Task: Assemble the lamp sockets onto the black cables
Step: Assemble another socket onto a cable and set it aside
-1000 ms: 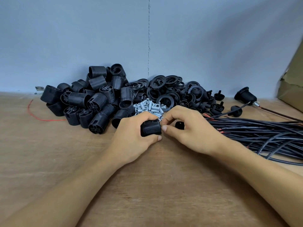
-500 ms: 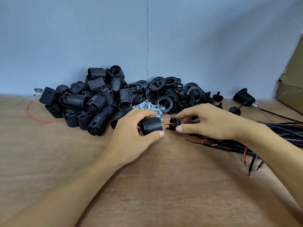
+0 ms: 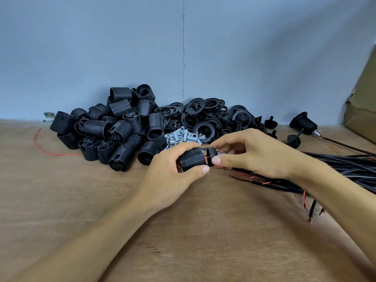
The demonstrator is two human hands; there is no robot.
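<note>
Where both bare forearms reach in over the wooden table (image 3: 183,237), the left hand (image 3: 168,178) grips a ribbed black socket body (image 3: 192,159), fingers over its top and thumb under it, so that it lies on its side above the table. Just to its right, the right hand (image 3: 258,157) pinches a small black cap (image 3: 210,154) between thumb and forefinger. Thin red and black wires show in the narrow gap between cap and socket; whether the two parts touch cannot be told.

Under the right wrist, a bundle of black cables (image 3: 345,169) runs off to the right, and a few loose cable ends (image 3: 310,212) with bared tips lie beside the right forearm.

Behind the hands sits a small heap of silver metal tubes (image 3: 183,137). A pile of ribbed socket bodies (image 3: 114,135) is heaped to its left, with a loose red wire (image 3: 50,152) beside it, and a pile of black rings (image 3: 205,115) lies behind it. Farther right, an assembled socket (image 3: 304,122) lies on its cable near a cardboard box (image 3: 362,115). A blue-grey wall (image 3: 122,47) stands behind everything.
</note>
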